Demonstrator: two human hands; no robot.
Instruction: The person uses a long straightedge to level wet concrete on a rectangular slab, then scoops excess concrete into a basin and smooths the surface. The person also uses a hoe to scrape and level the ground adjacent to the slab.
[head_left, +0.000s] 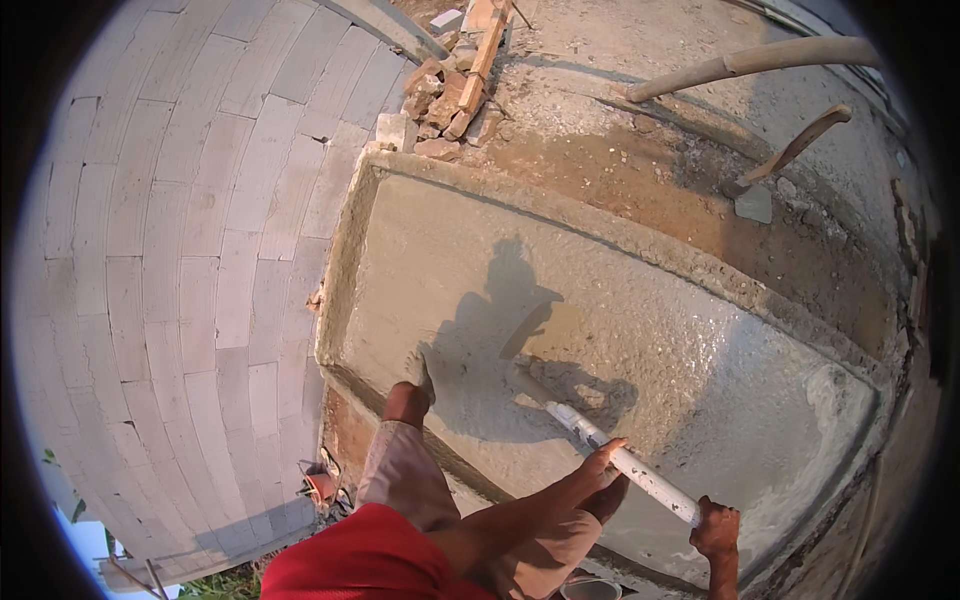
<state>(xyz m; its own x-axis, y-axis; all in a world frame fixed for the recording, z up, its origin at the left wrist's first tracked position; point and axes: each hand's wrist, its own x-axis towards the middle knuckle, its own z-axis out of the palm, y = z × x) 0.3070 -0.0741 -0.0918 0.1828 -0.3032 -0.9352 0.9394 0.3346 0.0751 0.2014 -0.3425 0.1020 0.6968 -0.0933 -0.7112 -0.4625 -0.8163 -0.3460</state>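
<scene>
No words, labels, numbers or signs could be read. The white pole [652, 482] over the trough [600, 225] carried only dark specks, with no letters to make out; the block wall [190, 300] left of the trough showed joints and smudges, no legible writing.

**Strong sun from behind, bent edges**

Bright sunlight comes from behind, casting a person's dark shadow [485, 345] across the smooth, wet grey cement mix [450, 215]. White glare [714, 338] sparkles on its right part. The middle looks fairly sharp. Fisheye distortion bows the pale grey block wall [205, 205] toward a soft black rim; the lower left washes out nearly white.
</scene>
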